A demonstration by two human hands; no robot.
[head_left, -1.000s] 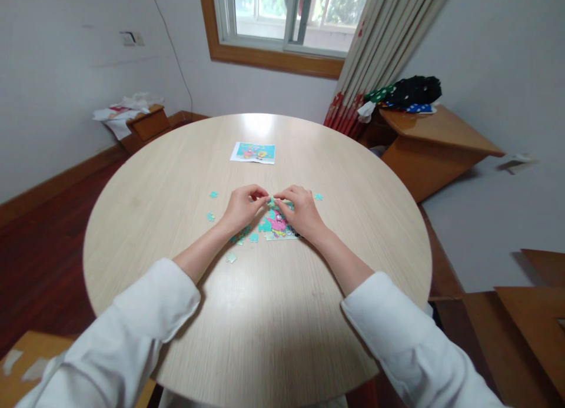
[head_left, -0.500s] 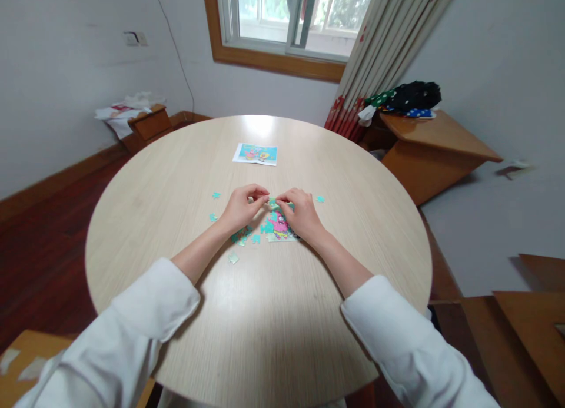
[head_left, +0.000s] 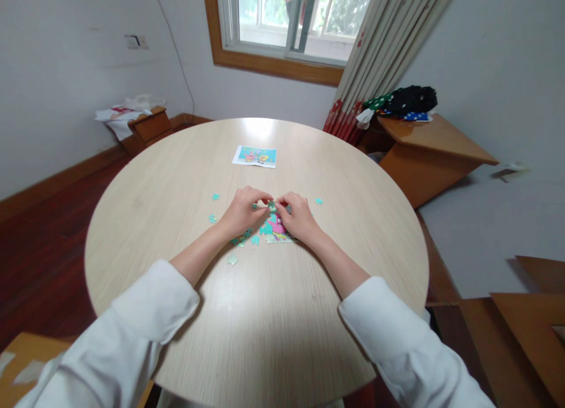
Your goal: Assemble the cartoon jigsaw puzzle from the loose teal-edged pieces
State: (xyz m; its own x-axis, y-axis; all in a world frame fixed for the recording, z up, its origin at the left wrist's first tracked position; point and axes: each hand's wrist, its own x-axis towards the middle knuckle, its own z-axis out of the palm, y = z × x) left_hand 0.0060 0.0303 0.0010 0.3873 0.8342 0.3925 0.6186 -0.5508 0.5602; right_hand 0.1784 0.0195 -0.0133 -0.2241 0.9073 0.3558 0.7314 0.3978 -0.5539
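Above the top edge of a partly joined jigsaw puzzle (head_left: 276, 226), a small teal jigsaw piece (head_left: 272, 205) sits between my two hands. My left hand (head_left: 245, 211) is closed in a pinch at its left side. From the right, my right hand (head_left: 297, 214) pinches its other side and covers the puzzle's right part. The joined part shows a pink cartoon figure on teal. Several loose teal pieces (head_left: 255, 241) lie under and beside my left wrist, some overlapping. A paler piece (head_left: 232, 259) rests nearer to me.
A printed reference picture (head_left: 255, 156) lies farther back on the round wooden table (head_left: 282, 314). Single pieces sit at left (head_left: 215, 196) and right (head_left: 319, 201) of my hands. Beyond the table are a window, a curtain (head_left: 371, 55) and a wooden cabinet (head_left: 435, 137) with cloths on top.
My hands have dipped slightly toward the puzzle, and the teal piece between them is lower and tilted differently. The view has shifted a little. The loose pieces lie as before.
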